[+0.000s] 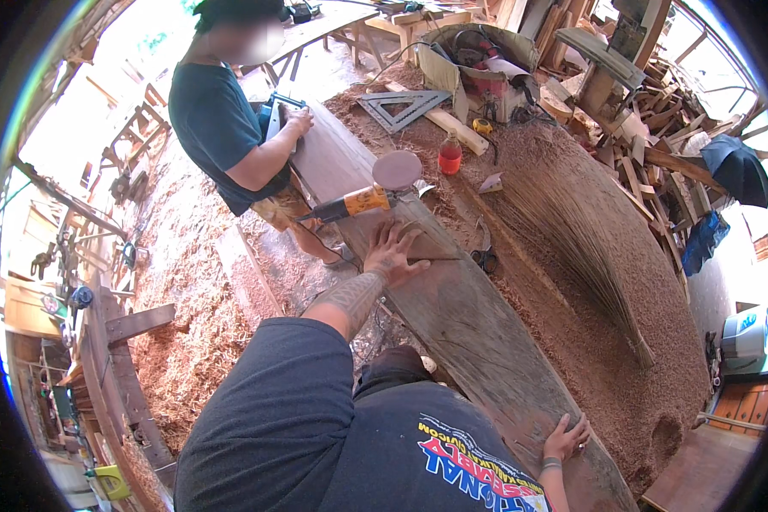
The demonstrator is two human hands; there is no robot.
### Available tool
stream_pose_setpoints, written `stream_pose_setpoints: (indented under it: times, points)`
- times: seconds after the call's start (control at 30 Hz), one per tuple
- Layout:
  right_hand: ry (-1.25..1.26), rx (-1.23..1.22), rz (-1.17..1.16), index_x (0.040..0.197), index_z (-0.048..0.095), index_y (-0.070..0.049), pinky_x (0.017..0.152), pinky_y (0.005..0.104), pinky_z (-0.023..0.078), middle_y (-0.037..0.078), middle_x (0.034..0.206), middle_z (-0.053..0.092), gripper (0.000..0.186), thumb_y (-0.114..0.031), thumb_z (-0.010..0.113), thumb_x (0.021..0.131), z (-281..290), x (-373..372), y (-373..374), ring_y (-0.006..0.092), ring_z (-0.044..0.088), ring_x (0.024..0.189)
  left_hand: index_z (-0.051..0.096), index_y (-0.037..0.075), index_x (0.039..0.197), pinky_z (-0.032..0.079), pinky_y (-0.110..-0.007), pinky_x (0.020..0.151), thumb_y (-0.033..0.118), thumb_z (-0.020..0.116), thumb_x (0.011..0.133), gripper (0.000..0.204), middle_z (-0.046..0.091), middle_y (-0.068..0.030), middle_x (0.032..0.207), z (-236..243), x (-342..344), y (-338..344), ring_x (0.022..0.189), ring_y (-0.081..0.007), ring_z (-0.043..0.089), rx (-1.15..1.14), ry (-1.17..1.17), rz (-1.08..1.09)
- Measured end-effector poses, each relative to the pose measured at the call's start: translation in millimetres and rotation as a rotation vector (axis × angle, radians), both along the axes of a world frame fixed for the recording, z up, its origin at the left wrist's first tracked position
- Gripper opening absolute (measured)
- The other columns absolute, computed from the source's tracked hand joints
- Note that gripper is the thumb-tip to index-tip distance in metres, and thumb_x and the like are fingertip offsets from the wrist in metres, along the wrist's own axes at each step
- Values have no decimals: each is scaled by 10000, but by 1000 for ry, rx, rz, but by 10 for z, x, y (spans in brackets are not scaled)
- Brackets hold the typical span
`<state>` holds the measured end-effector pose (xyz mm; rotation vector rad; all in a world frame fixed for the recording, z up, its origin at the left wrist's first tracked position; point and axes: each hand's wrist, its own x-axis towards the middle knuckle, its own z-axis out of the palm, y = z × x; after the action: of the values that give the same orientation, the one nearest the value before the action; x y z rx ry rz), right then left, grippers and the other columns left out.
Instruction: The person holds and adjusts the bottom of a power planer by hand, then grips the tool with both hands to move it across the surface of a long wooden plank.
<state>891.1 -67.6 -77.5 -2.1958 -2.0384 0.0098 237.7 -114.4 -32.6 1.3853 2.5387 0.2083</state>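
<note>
A long, wide wooden plank (486, 337) runs from the upper middle toward the lower right, in front of my body. My left hand (390, 253) lies flat on it with fingers spread, beside a dark line across the wood. Farther down, my right hand (565, 439) rests on the plank close to its right edge, fingers apart, gripping no tool. Just beyond my left hand lies a yellow-and-black disc sander (363, 202), its round pad (397, 170) facing up. At the far end a person in a teal shirt (218, 107) holds a blue power planer (275, 113) on the plank.
Right of the plank, sawdust covers the ground around a stick broom (584, 256), scissors (485, 252), a red container (450, 158) and a triangular square (404, 109). A worn box (486, 77) holds tools. Scrap wood (648, 171) piles up at the right. Shavings (183, 350) spread left.
</note>
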Motion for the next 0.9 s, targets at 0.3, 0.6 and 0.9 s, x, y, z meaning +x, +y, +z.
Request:
stream_pose_setpoints:
  times: [0.3,0.6,0.9]
  points:
    - [10,-37,-11,1554,487,-127,1228,569,276,218,1566,474,621,-484,603,1059,45,-26,-7,418,368,1481,348,277,1659,16,-569,1335,762,611,890,946,205,-174,1765,52,8,8,1648,-400,92,-18,-18,2]
    - [65,-50,-25,1542,505,-114,1244,545,263,210,1570,463,603,-473,593,1065,33,-27,8,398,375,1491,359,285,1653,36,-570,1334,772,617,871,956,225,-174,1755,7,-3,-9,1642,-409,114,4,4,0]
    - [25,-29,2,1551,488,-107,1228,573,283,219,1555,476,627,-480,602,1060,46,-29,0,431,376,1474,362,286,1652,54,-586,1329,774,607,870,954,246,-170,1745,38,8,-13,1631,-412,155,27,-11,3]
